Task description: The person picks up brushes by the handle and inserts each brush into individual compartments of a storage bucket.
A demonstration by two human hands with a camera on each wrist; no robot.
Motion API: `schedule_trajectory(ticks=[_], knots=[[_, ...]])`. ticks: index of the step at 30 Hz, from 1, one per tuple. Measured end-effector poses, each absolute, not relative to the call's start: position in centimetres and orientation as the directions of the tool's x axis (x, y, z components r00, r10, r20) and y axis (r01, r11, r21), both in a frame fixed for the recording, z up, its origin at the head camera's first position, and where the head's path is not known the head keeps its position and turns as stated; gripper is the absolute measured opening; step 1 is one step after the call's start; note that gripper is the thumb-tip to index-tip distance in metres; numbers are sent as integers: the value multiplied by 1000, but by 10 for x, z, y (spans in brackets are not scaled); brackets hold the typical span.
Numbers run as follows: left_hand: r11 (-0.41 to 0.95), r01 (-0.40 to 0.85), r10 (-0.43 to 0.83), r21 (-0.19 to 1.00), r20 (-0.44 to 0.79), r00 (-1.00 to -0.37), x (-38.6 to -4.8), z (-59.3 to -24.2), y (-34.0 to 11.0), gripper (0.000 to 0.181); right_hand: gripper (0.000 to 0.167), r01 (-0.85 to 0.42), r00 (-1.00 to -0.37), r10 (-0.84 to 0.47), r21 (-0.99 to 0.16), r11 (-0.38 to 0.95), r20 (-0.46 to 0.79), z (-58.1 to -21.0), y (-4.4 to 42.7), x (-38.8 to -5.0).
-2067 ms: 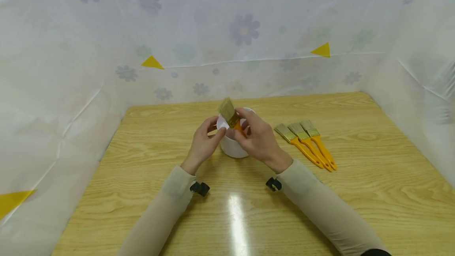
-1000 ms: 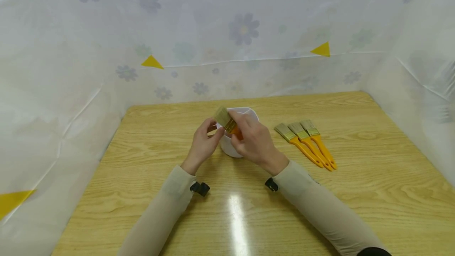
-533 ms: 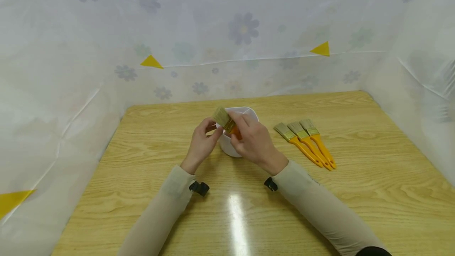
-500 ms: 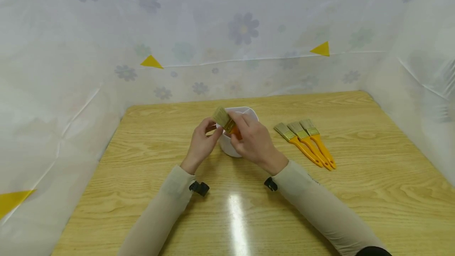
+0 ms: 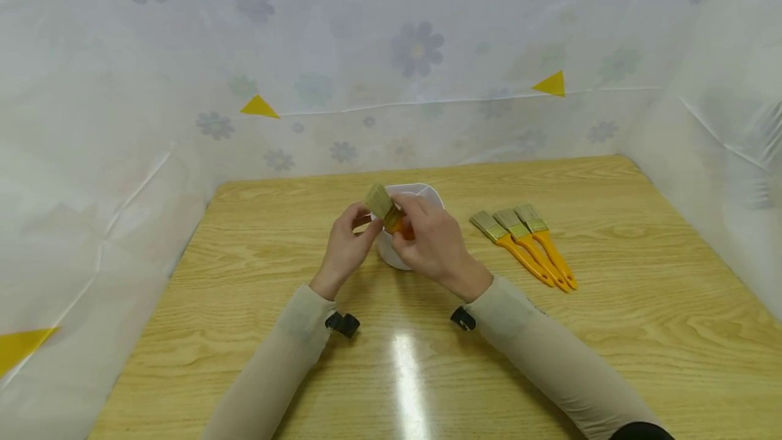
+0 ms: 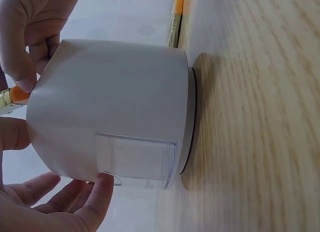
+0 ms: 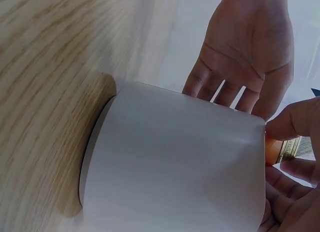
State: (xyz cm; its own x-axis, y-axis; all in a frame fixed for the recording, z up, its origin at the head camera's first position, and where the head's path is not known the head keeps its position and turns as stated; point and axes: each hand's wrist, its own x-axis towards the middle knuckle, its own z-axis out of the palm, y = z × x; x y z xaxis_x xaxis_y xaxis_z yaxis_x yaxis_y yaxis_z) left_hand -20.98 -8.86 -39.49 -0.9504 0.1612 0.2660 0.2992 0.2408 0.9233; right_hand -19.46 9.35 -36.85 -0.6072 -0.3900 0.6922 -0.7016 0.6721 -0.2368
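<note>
Cup (image 5: 394, 255), white and divided inside, stands upright in the far middle of a wood-grain table (image 5: 275, 250). A clear pocket (image 6: 132, 157) shows on its wall in the left wrist view.

A person's left hand (image 5: 347, 244) holds the cup from the left: the thumb touches the rim, and the fingers, slightly spread, bend against the wall. The right hand (image 5: 435, 240), on the near right side, pinches a brush (image 5: 383, 206) between thumb and fingers, with only the brush's thickness between them. The brush is tilted over the cup, its pale bristles toward the far left, its orange handle slanting into the cup's mouth, where the handle's end is hidden.

To the right, well apart from the cup, three more brushes (image 5: 530, 248) lie close side by side, bristles far, yellow-orange handles near.

Beige sleeves (image 5: 275, 352) cover both arms. Beyond the table hangs a pale flowered curtain (image 5: 342, 53) with yellow triangles (image 5: 259, 107) on it.
</note>
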Motion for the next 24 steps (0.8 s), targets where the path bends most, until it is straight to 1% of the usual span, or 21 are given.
schedule_trajectory(ticks=[7, 13, 17, 20, 24], knots=[[247, 280, 150, 928, 249, -957, -207, -389, -86, 36, 49, -689, -616, -383, -235, 686, 688, -370, 92, -194], [281, 267, 152, 922, 231, -961, -190, -364, -82, 35, 48, -679, -622, -381, -229, 697, 684, -372, 90, -195], [275, 264, 142, 924, 233, -962, -197, -374, -83, 36, 49, -673, -622, -368, -232, 702, 690, -372, 89, -195], [263, 272, 135, 926, 243, -960, -207, -388, -85, 38, 46, -661, -628, -360, -228, 715, 690, -372, 87, -195], [252, 284, 135, 925, 257, -957, -210, -393, -87, 38, 42, -648, -637, -351, -230, 726, 687, -372, 86, -195]])
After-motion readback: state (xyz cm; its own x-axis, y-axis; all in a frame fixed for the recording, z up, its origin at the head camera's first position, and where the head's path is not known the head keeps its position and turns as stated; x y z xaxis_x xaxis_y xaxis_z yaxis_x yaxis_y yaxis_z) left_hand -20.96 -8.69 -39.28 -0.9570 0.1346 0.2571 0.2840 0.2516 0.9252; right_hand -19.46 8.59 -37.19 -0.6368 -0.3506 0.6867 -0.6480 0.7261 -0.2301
